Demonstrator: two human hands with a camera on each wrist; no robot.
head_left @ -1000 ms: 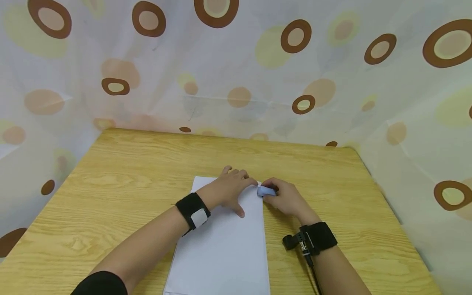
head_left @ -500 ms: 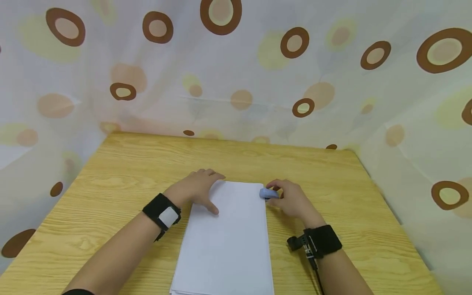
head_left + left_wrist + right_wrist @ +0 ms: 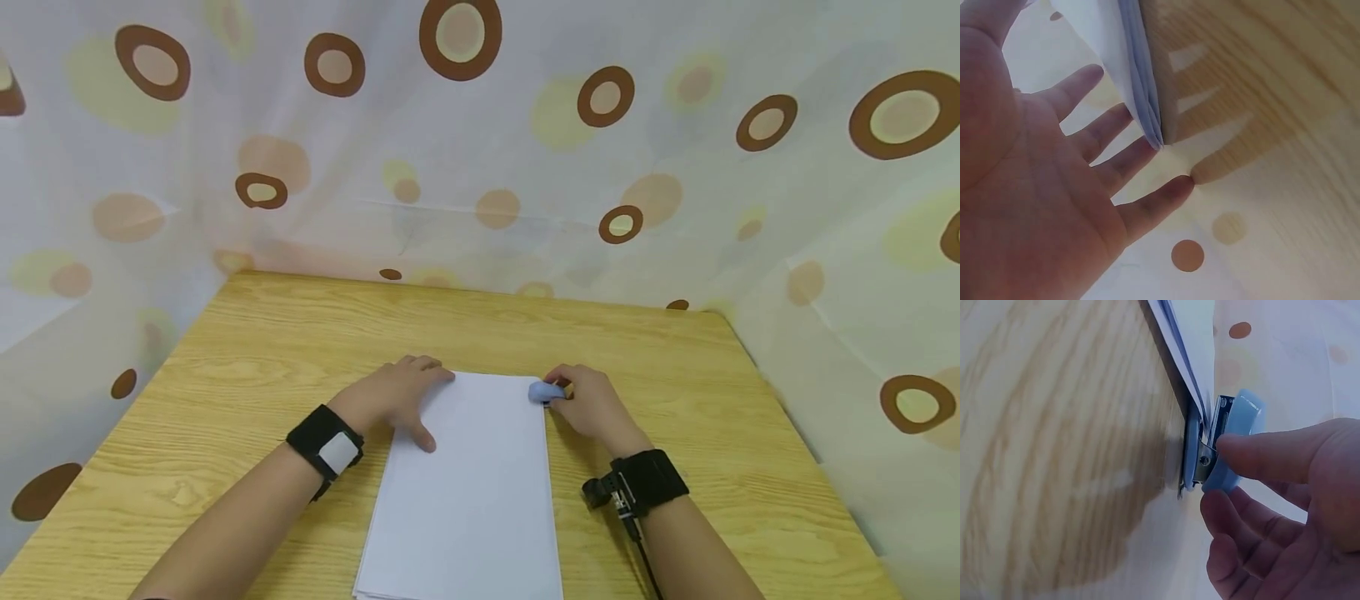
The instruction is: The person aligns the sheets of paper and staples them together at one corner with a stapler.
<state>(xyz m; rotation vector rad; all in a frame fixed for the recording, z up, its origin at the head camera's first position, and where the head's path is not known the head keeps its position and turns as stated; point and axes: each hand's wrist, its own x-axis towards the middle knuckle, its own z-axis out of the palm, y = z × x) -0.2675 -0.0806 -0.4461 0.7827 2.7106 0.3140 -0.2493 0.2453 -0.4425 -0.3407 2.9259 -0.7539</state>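
Right hand [image 3: 592,408] pinches blue stapler [image 3: 545,391] over paper stack [image 3: 472,483] corner, left hand [image 3: 390,400] flat, fingers relaxed, steadying the far edge on surface [image 3: 225,350]; best squeeze squarely, sheets aligned.

No legible text (anywhere)

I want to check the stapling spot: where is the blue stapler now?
In the head view, the blue stapler sits on the paper stack's far right corner, pinched by the right hand.

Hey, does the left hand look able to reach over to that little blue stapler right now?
Probably yes. The left hand rests at the paper stack's far left corner, the stapler at the far right corner; only flat paper lies between.
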